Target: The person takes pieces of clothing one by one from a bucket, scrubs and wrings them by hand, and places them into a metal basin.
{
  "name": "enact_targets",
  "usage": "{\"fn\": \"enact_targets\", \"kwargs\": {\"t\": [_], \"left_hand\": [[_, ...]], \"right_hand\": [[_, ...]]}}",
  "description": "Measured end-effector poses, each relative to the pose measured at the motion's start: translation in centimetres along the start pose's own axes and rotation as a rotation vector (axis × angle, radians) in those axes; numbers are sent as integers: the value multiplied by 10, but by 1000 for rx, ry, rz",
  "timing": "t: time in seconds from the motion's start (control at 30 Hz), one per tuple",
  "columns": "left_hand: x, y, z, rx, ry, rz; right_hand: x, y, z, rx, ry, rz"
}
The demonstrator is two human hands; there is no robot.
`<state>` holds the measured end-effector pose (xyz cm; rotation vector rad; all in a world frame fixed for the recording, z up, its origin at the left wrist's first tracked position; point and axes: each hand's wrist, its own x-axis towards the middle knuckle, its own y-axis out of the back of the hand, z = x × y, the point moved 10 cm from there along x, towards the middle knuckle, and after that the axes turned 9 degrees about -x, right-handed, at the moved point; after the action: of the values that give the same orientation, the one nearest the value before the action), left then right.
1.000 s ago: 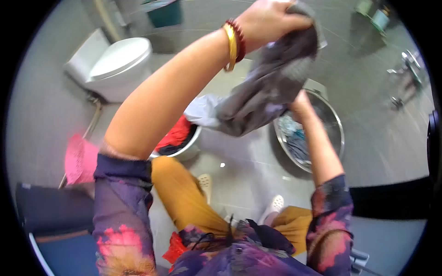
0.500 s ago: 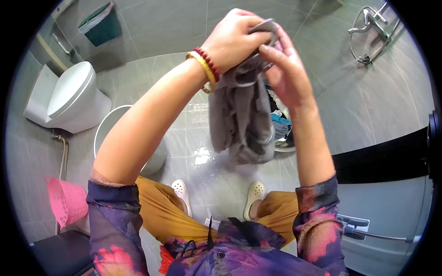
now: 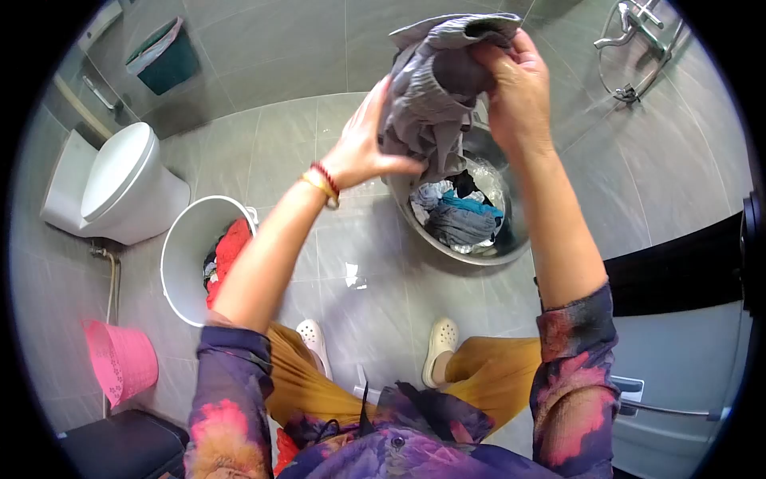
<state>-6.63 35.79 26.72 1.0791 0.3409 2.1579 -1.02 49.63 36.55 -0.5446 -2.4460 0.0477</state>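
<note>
In front of me hang wet-looking grey pants [image 3: 435, 108] with a gathered elastic waistband, held up above a round metal basin. My right hand [image 3: 519, 96] pinches the top edge of the cloth between thumb and fingers. Spread wide, my left hand [image 3: 369, 144] lies against the left side of the pants, thumb pointing right; its fingertips are partly hidden by the cloth. A red bead bracelet and a yellow bangle circle that wrist. Inside the metal basin [image 3: 517, 227] are several clothes, among them a grey-blue piece [image 3: 461, 226] and a teal one.
A white bucket [image 3: 177, 231] with red and dark clothes stands at left. Beyond it is a white toilet [image 3: 120, 176]. A pink basket [image 3: 124, 363], a green bin [image 3: 167, 60], a shower tap [image 3: 634, 36] and a grey appliance [image 3: 678, 351] line the sides. The tiled floor shines wet.
My hands have moved apart; the left came down and left and opened, while the right kept the pants. The pants are raised and turned, and more of the basin and bucket shows.
</note>
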Motion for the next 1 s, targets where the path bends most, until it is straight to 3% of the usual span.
{"fn": "enact_targets", "kwargs": {"t": [0.1, 0.13, 0.2, 0.23, 0.3, 0.37, 0.43, 0.5, 0.57, 0.6, 0.67, 0.73, 0.77, 0.8, 0.83, 0.9, 1.0], "left_hand": [[-68, -32, -88, 35, 283, 60], [-77, -41, -101, 37, 293, 60], [-92, -80, -127, -345, 500, -42], [-91, -92, -126, -322, 467, -131], [-100, -99, -152, -316, 422, 138], [-103, -112, -178, -257, 489, 37], [-104, -109, -178, -650, 595, 130], [-111, -107, -169, -1048, 702, 229], [-113, -102, -158, -1449, 791, 345], [-117, -85, -162, -1461, 880, 492], [-117, -48, -164, -1490, 729, 664], [-111, -29, -147, -1691, 625, 724], [-107, -29, -135, -1733, 561, 710], [-110, -39, -130, -1745, 597, 682], [-116, -50, -123, -1755, 636, 659], [-128, -69, -104, -1772, 678, 606], [-154, -92, -89, -1759, 742, 547]], "right_hand": [[-5, -20, 12, 93, -28, 16], [-8, -29, 21, 181, -69, -1], [-19, -56, 37, 289, -146, -39], [-30, -72, 43, 340, -145, -14], [-50, -104, 61, 358, -228, -85], [-63, -127, 84, 321, -313, -97], [-70, -141, 113, 231, -372, -234], [-79, -115, 127, 206, -491, -178], [-102, -59, 138, 231, -421, -31], [-127, -22, 158, 182, -551, 50], [-210, 47, 207, 119, -838, 283], [-305, 51, 255, 205, -1263, 357], [-335, 37, 276, 368, -1332, 300], [-342, 14, 270, 445, -1390, 425], [-334, -14, 273, 673, -1304, 208], [-317, -25, 292, 912, -1076, 263], [-392, 29, 451, 158, -787, -67]]}}
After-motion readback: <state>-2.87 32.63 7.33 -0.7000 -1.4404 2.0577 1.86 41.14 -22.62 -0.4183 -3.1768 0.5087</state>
